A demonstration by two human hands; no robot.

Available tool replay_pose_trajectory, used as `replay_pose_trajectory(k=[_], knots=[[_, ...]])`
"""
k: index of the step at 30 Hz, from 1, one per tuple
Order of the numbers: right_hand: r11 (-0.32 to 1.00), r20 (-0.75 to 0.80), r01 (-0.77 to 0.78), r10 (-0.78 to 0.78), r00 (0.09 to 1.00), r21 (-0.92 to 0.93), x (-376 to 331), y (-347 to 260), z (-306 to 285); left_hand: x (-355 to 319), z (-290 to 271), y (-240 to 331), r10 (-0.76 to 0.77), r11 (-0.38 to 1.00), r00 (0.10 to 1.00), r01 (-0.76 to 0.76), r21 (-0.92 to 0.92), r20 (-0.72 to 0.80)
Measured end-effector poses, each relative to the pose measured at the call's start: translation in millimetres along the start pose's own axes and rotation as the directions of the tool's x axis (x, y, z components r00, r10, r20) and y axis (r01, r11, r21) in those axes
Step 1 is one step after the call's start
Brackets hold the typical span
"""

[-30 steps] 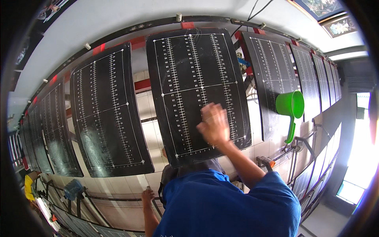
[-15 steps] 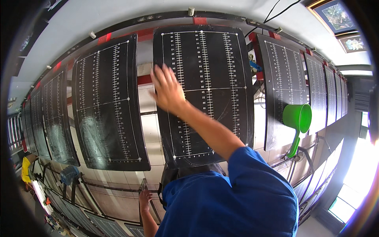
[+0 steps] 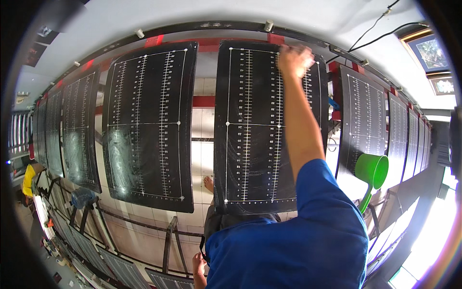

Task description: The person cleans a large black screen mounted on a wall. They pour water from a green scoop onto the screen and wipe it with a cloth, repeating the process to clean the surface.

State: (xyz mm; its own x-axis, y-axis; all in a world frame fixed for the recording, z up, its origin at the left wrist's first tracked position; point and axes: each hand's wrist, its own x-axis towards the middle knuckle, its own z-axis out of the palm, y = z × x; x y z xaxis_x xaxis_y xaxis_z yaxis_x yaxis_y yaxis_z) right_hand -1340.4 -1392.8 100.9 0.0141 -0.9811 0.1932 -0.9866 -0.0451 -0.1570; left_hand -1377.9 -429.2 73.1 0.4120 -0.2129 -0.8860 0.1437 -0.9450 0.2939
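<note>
Hanging low: left hand point(image 3: 198, 269) sits at the bottom edge beside the blue shirt point(image 3: 288, 245), fingers loosely curled, gripping nothing that can be made out.
Sleeve: the blue sleeve covers the raised arm's upper part.
Right hand: right hand point(image 3: 294, 59) is stretched up to the top right corner of the middle black sheet point(image 3: 250, 135), fingers bent and bunched against its surface; whether they pinch anything cannot be told.
Sheet position: it hangs from the dark rail point(image 3: 211, 26), white scale lines running down it.
Neighbour: a second black sheet point(image 3: 149, 125) hangs just beside it, leftward.
Far right: a green scoop point(image 3: 373, 173) stands beyond more sheets.
</note>
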Motion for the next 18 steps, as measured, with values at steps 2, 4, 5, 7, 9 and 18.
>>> replay_pose_trajectory(k=[2, 4, 5, 7, 9, 18], knots=[[0.956, -0.097, 0.273, -0.263, 0.960, 0.108, -36.7, -76.0, 26.4, 5.5, 0.3, 13.9, -0.049, 0.983, 0.999, 0.044, -0.178, -0.023], [0.853, 0.016, 0.476, -0.490, 0.872, 0.216, -82.2, -142.1, 0.5, 7.0, 9.4, 20.4, -0.347, 0.799, 0.938, 0.299, -0.522, 0.008], [0.825, -0.051, 0.535, -0.536, 0.843, 0.180, -90.7, -153.8, 2.9, 14.5, -2.2, 21.7, -0.358, 0.826, 0.931, 0.348, -0.443, 0.063], [0.751, -0.152, 0.626, -0.607, 0.780, 0.211, -107.8, -149.6, 0.7, 21.7, -4.4, 22.1, -0.243, 0.831, 0.970, 0.202, -0.519, -0.012], [0.630, -0.139, 0.716, -0.714, 0.686, 0.299, -159.1, -129.3, -18.5, 23.9, 5.5, 17.1, -0.207, 0.822, 0.978, 0.168, -0.544, -0.011], [0.509, 0.234, 0.717, -0.859, 0.455, 0.476, -491.6, 29.5, -145.4, 107.1, -31.1, 45.1, -0.056, 0.925, 0.996, 0.078, -0.372, 0.067]])
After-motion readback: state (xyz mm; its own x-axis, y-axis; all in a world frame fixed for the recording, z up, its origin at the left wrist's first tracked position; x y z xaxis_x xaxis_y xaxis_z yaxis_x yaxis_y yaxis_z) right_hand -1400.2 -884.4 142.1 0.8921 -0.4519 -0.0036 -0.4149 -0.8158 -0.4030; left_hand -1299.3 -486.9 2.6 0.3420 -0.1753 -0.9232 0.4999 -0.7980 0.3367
